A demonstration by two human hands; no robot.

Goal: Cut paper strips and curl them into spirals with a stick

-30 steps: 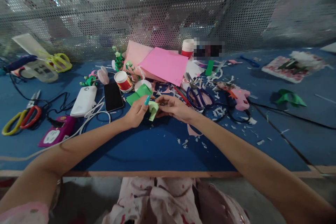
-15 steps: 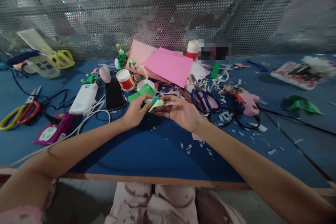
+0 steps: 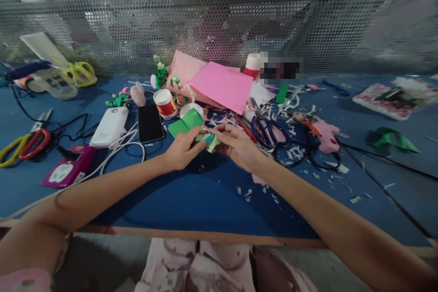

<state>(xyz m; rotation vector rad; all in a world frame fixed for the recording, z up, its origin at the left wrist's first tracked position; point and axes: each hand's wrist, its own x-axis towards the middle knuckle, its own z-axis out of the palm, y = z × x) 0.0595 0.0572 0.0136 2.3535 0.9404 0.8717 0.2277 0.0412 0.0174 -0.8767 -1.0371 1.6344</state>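
Observation:
A small folded piece of light green paper point(image 3: 212, 144) is held above the front of the blue table. My left hand point(image 3: 183, 148) pinches it from the left, its thumb with a teal nail pressed on the paper. From the other side my right hand point(image 3: 239, 148) closes its thumb and fingers on the paper's right part. Several fingertips are hidden behind it. Just beyond my left hand lies a folded sheet of darker green paper point(image 3: 186, 122). Blue-handled scissors point(image 3: 263, 130) rest to the right, past my right hand.
Pink sheets point(image 3: 222, 84) and a red-and-white tub point(image 3: 166, 104) stand behind my hands. On the left are a phone point(image 3: 150, 123), a white power bank point(image 3: 109, 127), a purple socket box point(image 3: 69, 166) and yellow-red scissors point(image 3: 34, 139). A pink glue gun point(image 3: 326, 136) and paper scraps lie right.
Both hands have shifted slightly right with the light green paper. My right hand's fingers, earlier more stretched out, are now bent in and pinching the paper beside my left thumb.

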